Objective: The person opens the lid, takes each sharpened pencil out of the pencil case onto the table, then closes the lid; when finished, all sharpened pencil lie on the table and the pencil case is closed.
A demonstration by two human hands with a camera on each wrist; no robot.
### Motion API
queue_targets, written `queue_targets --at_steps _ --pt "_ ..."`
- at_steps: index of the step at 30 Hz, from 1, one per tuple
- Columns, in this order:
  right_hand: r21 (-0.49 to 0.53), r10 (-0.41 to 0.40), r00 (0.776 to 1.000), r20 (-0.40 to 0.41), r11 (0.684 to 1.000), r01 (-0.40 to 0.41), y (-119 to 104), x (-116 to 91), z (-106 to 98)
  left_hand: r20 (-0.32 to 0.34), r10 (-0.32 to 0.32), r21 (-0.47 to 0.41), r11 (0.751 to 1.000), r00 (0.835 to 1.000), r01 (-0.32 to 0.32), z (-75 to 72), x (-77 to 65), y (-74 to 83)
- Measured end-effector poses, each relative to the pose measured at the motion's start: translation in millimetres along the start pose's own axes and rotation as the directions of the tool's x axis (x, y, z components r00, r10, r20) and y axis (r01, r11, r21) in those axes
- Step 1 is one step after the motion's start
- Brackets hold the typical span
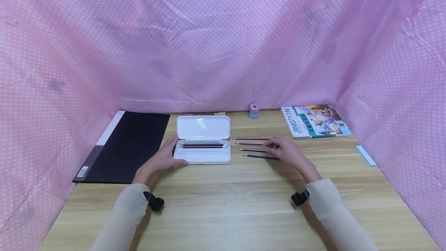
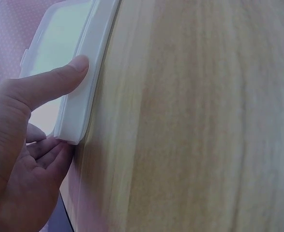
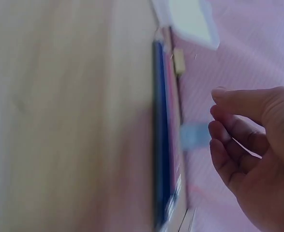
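A white pencil case [image 1: 203,158] lies with its lid [image 1: 203,127] raised at the back; several pencils [image 1: 203,146] rest inside it. My left hand [image 1: 163,157] grips its left end, and in the left wrist view the thumb [image 2: 64,79] lies over the front edge while the other fingers wrap round the end. To the right of the case, several loose pencils lie side by side, dark red [image 1: 251,138] at the back and dark blue [image 1: 259,156] at the front. Over their right ends hovers my right hand [image 1: 287,152], fingers loosely curled and nothing between them.
A black folder [image 1: 136,142] lies left of the case. At the back stand a pink and blue cylinder [image 1: 253,111] and a small yellowish block [image 1: 220,114]. A book [image 1: 315,121] lies at the back right, with a pale blue strip [image 1: 366,155] near the right edge.
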State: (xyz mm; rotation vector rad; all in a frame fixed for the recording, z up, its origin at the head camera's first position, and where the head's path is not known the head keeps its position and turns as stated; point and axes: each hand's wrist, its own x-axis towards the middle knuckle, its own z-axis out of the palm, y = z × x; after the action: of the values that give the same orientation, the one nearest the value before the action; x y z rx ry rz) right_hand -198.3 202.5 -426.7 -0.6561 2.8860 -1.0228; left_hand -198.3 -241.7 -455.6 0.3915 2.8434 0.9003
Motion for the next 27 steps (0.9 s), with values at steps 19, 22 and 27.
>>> queue_targets --at_steps 19,22,27 --pt "0.002 -0.171 0.957 0.235 0.985 0.175 -87.5 88.1 90.3 0.029 -0.053 -0.012 0.998 0.998 0.054 -1.1 -1.2 5.5" --pt "-0.054 -0.164 0.952 0.26 0.981 0.184 -93.7 90.5 92.3 0.028 -0.053 -0.016 0.998 0.998 0.054 -1.0 -0.6 5.4" --pt "-0.088 -0.136 0.945 0.297 0.982 0.169 -99.0 93.0 92.5 0.019 -0.055 -0.014 0.998 0.998 0.055 -1.0 -1.1 4.4"
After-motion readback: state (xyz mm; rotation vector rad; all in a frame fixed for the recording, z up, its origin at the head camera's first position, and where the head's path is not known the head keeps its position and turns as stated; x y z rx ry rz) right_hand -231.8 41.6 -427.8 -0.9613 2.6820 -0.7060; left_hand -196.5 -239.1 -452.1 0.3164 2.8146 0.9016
